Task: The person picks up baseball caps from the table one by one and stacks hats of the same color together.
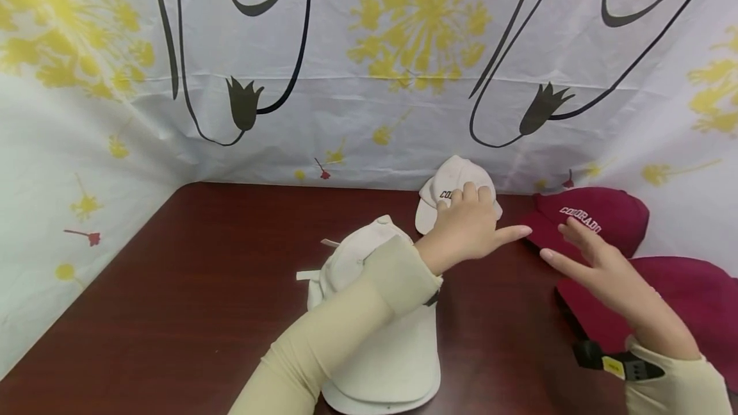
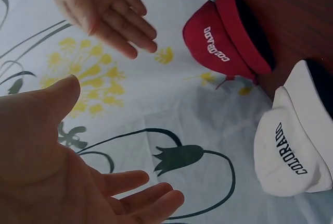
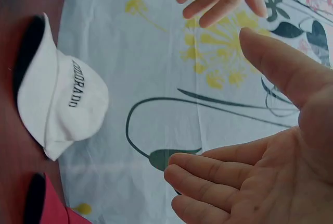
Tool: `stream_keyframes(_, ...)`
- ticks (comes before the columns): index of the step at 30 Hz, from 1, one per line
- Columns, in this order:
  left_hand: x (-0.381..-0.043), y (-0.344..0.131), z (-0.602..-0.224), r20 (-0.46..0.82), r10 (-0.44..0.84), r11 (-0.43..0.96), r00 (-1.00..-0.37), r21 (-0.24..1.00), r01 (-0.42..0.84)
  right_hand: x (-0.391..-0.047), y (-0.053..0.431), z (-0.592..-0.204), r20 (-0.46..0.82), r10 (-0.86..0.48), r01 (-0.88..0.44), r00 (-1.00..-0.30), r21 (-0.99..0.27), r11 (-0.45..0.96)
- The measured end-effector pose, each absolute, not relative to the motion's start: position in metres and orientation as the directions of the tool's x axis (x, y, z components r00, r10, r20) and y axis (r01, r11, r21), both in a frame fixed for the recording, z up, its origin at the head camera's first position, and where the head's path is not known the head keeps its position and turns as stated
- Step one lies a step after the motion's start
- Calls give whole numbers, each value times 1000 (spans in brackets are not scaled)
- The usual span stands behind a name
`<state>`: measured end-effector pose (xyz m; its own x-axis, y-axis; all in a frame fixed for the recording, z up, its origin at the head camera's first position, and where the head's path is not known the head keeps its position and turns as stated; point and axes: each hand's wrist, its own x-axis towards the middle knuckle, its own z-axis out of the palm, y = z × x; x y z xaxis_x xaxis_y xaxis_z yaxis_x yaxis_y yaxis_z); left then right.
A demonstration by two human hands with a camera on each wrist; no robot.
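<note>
Screened-off nook, flower-printed hangings [image 1: 323, 37] on three sides, reddish-brown table [image 1: 144, 287]; room type unclear

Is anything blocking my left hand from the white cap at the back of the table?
Nothing visible. No object shows between your left hand and the back white cap; the nearest red cap is off to the right.

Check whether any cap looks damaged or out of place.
Only slightly: strap ends jut from the left side of the white cap stack, breaking its outline. I see no spill or damage.

White caps [image 1: 389, 357], maroon caps [image 1: 619, 210]
</note>
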<state>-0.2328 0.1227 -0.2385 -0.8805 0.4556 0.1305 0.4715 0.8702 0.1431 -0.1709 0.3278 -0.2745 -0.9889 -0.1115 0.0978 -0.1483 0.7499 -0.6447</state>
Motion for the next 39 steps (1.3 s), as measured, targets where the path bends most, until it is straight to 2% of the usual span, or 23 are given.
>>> stream_keyframes(5,-245,148,-235,97,403,894,-910,173,414,-187,335,-269,96,-92,-132,-991,-644,753)
stream_keyframes(18,-287,186,-253,-31,281,935,-959,234,267,-236,335,-279,-28,-76,-32,-997,-730,683)
stream_keyframes(25,-312,188,-266,-90,233,925,-968,329,192,-261,332,-295,-61,-6,44,-998,-784,619)
stream_keyframes(33,-341,181,-289,-137,155,931,-978,351,99,-293,331,-326,-88,20,85,-996,-843,531)
stream_keyframes(39,-356,172,-300,-177,92,914,-980,405,13,-313,333,-337,-107,48,115,-993,-817,565)
